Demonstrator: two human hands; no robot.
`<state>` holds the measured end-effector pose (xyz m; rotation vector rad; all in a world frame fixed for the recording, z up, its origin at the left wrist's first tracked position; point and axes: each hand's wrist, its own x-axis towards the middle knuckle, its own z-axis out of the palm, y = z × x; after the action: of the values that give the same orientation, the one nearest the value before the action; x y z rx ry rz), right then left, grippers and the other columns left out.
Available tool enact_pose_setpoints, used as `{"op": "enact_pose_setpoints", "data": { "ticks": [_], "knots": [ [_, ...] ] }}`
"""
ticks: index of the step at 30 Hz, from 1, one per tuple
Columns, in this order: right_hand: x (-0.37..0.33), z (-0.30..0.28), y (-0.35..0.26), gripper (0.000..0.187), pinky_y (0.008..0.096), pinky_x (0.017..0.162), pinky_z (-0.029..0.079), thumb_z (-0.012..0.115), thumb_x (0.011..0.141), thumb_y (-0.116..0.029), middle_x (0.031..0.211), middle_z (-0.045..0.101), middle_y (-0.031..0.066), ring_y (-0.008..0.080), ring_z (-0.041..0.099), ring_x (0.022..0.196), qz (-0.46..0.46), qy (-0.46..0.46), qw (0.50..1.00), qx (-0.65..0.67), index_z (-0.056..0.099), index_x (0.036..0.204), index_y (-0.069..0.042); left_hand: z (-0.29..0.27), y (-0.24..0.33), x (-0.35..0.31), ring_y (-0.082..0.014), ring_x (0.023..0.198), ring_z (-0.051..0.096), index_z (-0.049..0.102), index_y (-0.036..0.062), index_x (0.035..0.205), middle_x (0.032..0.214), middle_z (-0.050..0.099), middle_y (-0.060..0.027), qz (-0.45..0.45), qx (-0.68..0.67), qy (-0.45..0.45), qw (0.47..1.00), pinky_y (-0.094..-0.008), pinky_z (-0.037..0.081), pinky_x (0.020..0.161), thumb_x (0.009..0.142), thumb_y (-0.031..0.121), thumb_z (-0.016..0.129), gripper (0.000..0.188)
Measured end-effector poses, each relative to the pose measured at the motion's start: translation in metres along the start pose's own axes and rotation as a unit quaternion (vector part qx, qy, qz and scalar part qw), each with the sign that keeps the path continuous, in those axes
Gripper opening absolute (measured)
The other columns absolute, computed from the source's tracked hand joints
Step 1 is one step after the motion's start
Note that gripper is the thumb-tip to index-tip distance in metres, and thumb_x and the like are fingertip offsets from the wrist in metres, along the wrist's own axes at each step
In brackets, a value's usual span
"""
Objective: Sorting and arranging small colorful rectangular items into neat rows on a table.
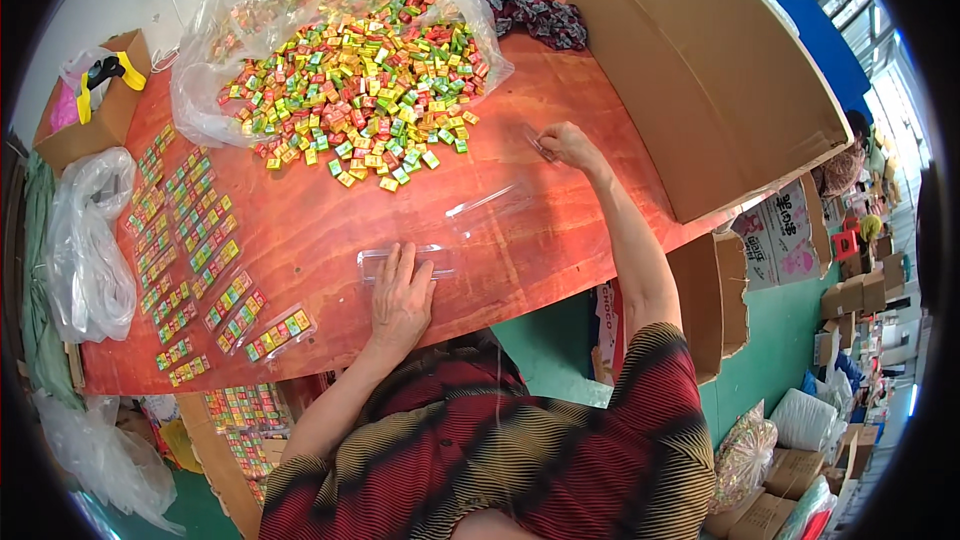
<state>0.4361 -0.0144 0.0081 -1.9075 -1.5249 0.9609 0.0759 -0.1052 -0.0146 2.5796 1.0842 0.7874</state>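
My left hand (pixel 402 298) lies with fingers stretched over a narrow clear plastic tray (pixel 442 264) near the table's front edge. Farther right, my right hand (pixel 572 145) is closed, pinching the end of another clear plastic tray (pixel 534 140) just at the table surface. Between the two hands rests a third clear tray (pixel 488 202), and nothing shows inside it. Beyond my hands spreads a large heap of small wrapped pieces (pixel 370 90) in yellow, green, red and orange, spilling out of a clear plastic bag (pixel 200 100).
Filled clear trays (pixel 280 334) stand in rows on the red table (pixel 310 230) at the left. A big cardboard box (pixel 700 70) borders the right side. Crumpled plastic bags (pixel 90 240) and a small carton (pixel 110 120) sit at the left edge. Dark patterned cloth (pixel 540 18) lies at the back.
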Motion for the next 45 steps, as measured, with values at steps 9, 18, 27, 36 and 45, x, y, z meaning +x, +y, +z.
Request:
{"op": "enact_pose_setpoints", "data": {
  "ticks": [9,18,27,36,45],
  "knots": [
    [-0.020,0.014,0.002,0.006,0.0430,0.062,0.046,0.049,0.075,-0.004,0.076,0.057,0.0173,0.0354,0.057,0.073,-0.182,0.253,0.888,-0.338,0.054,0.075,-0.002,0.001,0.002,0.002,-0.0391,0.112,0.043,0.058,0.0003,0.099,0.119,0.045,-0.0210,0.008,0.010,0.021,1.000,-0.0446,0.038,0.091,0.079,0.012,0.057,0.023],
    [-0.130,0.021,0.000,0.021,0.0419,0.067,0.045,0.045,0.071,0.002,0.087,0.056,0.0138,0.0314,0.054,0.081,-0.113,0.322,0.884,-0.321,0.057,0.088,-0.003,-0.002,-0.002,-0.001,-0.0369,0.113,0.044,0.059,0.0022,0.094,0.121,0.047,-0.0182,-0.037,0.022,0.034,0.998,-0.0420,0.040,0.091,0.080,0.013,0.057,0.017],
    [-0.184,0.019,0.038,0.029,0.0377,0.078,0.044,0.048,0.074,0.000,0.099,0.058,0.0116,0.0308,0.054,0.091,-0.100,0.217,0.911,-0.336,0.059,0.101,-0.005,0.001,-0.007,0.002,-0.0387,0.112,0.043,0.058,0.0012,0.089,0.118,0.046,-0.0193,-0.011,0.021,0.039,0.999,-0.0452,0.039,0.090,0.079,0.012,0.058,0.015],
    [-0.148,0.030,0.013,0.026,0.0381,0.065,0.046,0.050,0.075,-0.003,0.089,0.059,0.0115,0.0300,0.056,0.079,-0.026,0.270,0.867,-0.418,0.061,0.098,-0.009,-0.002,-0.007,0.005,-0.0337,0.110,0.045,0.059,0.0058,0.085,0.115,0.050,-0.0147,-0.040,0.068,0.063,0.995,-0.0459,0.034,0.091,0.076,0.013,0.061,0.012],
    [-0.100,0.118,-0.046,0.015,0.0406,0.067,0.044,0.055,0.072,-0.008,0.083,0.058,0.0103,0.0293,0.055,0.080,-0.339,0.199,0.881,-0.266,0.061,0.086,-0.007,-0.001,-0.017,0.017,-0.0340,0.105,0.047,0.062,0.0086,0.083,0.110,0.052,-0.0148,-0.053,0.035,0.091,0.994,-0.0450,0.035,0.087,0.074,0.015,0.063,0.011]
  ]
}}
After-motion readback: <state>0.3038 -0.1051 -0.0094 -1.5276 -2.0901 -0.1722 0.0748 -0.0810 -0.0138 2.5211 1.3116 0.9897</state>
